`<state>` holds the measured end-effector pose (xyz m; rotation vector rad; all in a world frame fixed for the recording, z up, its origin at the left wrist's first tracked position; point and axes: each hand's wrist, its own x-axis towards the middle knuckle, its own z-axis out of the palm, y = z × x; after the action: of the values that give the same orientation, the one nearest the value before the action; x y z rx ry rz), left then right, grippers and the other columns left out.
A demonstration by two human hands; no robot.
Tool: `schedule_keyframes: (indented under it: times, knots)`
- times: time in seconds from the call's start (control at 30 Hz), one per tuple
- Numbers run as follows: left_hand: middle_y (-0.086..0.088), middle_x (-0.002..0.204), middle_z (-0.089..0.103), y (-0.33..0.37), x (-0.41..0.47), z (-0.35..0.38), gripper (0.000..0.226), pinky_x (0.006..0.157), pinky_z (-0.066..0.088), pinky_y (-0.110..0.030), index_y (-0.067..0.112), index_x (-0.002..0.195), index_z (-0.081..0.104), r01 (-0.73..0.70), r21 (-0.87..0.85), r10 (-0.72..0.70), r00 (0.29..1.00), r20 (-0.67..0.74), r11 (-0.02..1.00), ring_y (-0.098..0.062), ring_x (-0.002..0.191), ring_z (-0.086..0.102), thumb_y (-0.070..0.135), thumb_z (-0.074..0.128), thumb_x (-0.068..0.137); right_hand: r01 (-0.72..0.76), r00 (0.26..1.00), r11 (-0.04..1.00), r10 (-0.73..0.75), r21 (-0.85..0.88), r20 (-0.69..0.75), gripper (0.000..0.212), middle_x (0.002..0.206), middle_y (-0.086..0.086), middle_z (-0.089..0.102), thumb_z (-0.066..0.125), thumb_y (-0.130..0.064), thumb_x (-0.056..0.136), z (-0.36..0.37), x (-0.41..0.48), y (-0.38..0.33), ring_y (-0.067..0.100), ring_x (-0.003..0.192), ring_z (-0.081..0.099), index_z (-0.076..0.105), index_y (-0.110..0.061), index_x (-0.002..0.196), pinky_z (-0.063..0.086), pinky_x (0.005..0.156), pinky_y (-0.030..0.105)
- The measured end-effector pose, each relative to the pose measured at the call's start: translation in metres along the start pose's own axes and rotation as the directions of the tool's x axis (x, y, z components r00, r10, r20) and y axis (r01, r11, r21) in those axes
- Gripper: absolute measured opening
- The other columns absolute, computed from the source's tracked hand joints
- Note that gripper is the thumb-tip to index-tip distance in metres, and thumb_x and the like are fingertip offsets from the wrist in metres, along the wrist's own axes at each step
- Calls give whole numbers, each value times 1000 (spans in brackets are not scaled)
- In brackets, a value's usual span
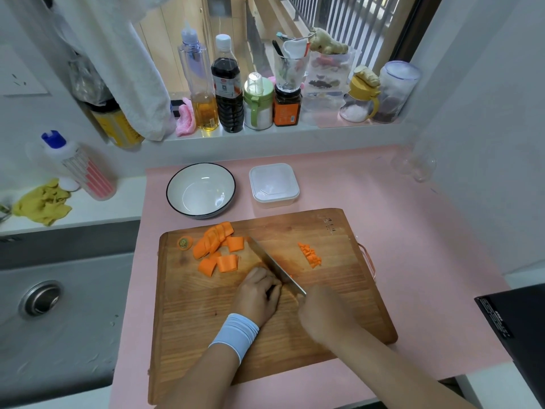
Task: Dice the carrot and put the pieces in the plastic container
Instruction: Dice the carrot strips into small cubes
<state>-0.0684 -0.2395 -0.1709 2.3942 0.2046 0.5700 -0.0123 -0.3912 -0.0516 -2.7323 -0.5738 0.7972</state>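
Observation:
On the wooden cutting board (pixel 339 293) lie several sliced carrot pieces (pixel 216 249) at the far left, with the cut-off carrot end (pixel 184 242) beside them. A small heap of diced carrot (pixel 310 254) sits at the far right of the board. My right hand (pixel 321 312) grips the handle of a knife (pixel 271 262), whose blade slants across the board's middle. My left hand (pixel 258 292), with curled fingers, holds down a carrot piece against the blade; that piece is almost hidden. The plastic container (pixel 274 184) stands beyond the board with nothing in it.
A white bowl (pixel 200 188) with a dark rim stands left of the container on the pink counter (pixel 413 231). A sink (pixel 44 299) lies to the left. Bottles and jars (pixel 227 84) line the window sill. A black box (pixel 519 320) sits at the right edge.

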Motion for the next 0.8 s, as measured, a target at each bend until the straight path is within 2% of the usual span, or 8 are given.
schedule_keyframes:
  times: [0.17, 0.3, 0.43, 0.5, 0.57, 0.63, 0.73, 0.8]
  knots:
    - [1, 86, 65, -1, 0, 1, 7, 84, 41, -12, 12, 81, 74, 6, 2, -6, 1000, 7, 1000, -12, 87, 57, 6, 77, 79, -5, 999, 998, 3, 65, 42, 25, 99, 3, 67, 46, -32, 101, -4, 6, -2, 23, 93, 64, 66, -15, 103, 43, 72, 29]
    - [1, 87, 65, -1, -1, -1, 11, 88, 39, -8, 11, 82, 74, 59, -38, -61, 997, -43, 998, -9, 89, 55, 6, 80, 75, 4, 999, 996, -8, 93, 44, 22, 90, -1, 64, 47, -32, 101, -2, 6, 1, 18, 86, 63, 65, -19, 98, 44, 68, 27]
    - [1, 88, 64, -1, -6, -4, 8, 85, 46, -20, 10, 83, 72, 131, -50, -136, 981, -135, 990, -13, 88, 58, 17, 67, 83, 11, 999, 995, -14, 101, 29, 23, 83, -6, 59, 44, -37, 103, -3, 6, 3, 14, 78, 57, 59, -24, 90, 43, 65, 28]
    - [2, 90, 64, -2, -8, -3, 12, 84, 47, -23, 11, 84, 72, 113, -30, -116, 989, -92, 993, -14, 89, 58, 20, 66, 84, 17, 1000, 994, -20, 111, 22, 23, 84, -5, 60, 44, -36, 103, -2, 6, 3, 17, 80, 58, 60, -24, 92, 44, 70, 30]
    - [1, 90, 64, -3, -7, -1, 4, 81, 49, -25, 12, 84, 73, 67, 9, -67, 997, -49, 998, -15, 88, 58, 13, 75, 81, 31, 999, 994, -34, 107, 28, 25, 88, -2, 62, 44, -35, 103, -1, 7, 4, 19, 83, 59, 65, -22, 98, 45, 72, 30]
    - [1, 88, 64, -4, -5, 1, 11, 81, 47, -21, 12, 82, 73, 57, 44, -55, 998, -42, 997, -13, 86, 56, 5, 79, 77, 31, 998, 993, -36, 118, 41, 28, 91, -1, 65, 44, -37, 102, -2, 9, 5, 19, 85, 63, 66, -20, 100, 50, 74, 32]
    - [2, 87, 62, -1, -2, 0, 11, 84, 39, -10, 13, 82, 73, 62, 64, -60, 998, -27, 996, -10, 86, 53, 5, 79, 79, 22, 998, 986, -32, 168, 62, 27, 82, -4, 64, 45, -37, 102, -10, 14, 14, 13, 76, 62, 61, -25, 85, 49, 66, 30]
    - [1, 86, 63, 2, 3, 1, 9, 84, 36, -9, 13, 81, 73, 69, 65, -67, 998, -20, 996, -10, 86, 53, 6, 79, 80, 44, 997, 985, -52, 167, 48, 27, 82, -6, 63, 44, -38, 103, -16, 17, 23, 11, 77, 62, 60, -27, 84, 52, 71, 31]
